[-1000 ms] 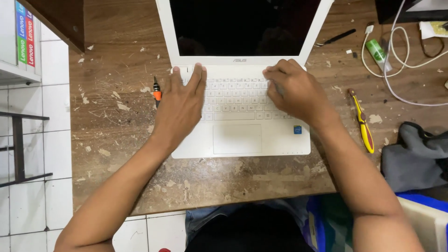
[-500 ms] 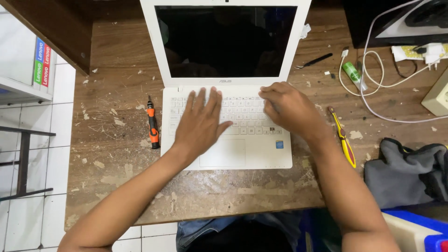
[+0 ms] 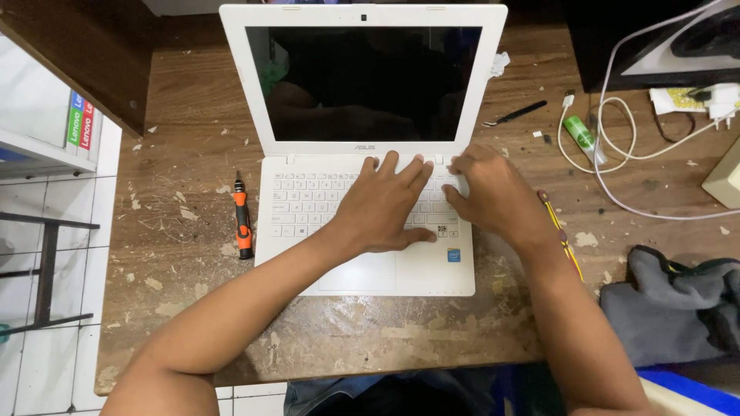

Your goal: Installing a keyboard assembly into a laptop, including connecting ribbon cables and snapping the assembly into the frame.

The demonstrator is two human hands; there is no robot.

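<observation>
Two hands over half-hidden keyboard

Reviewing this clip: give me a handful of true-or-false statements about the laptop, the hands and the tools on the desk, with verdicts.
1. The laptop screen is dark. True.
2. Both the left hand and the right hand rest on the keyboard. True.
3. The orange screwdriver lies right of the laptop. False: it lies left of it.
4. The left hand holds the black tweezers. False: they lie on the desk, untouched.
5. A white cable lies coiled right of the laptop. True.
</observation>
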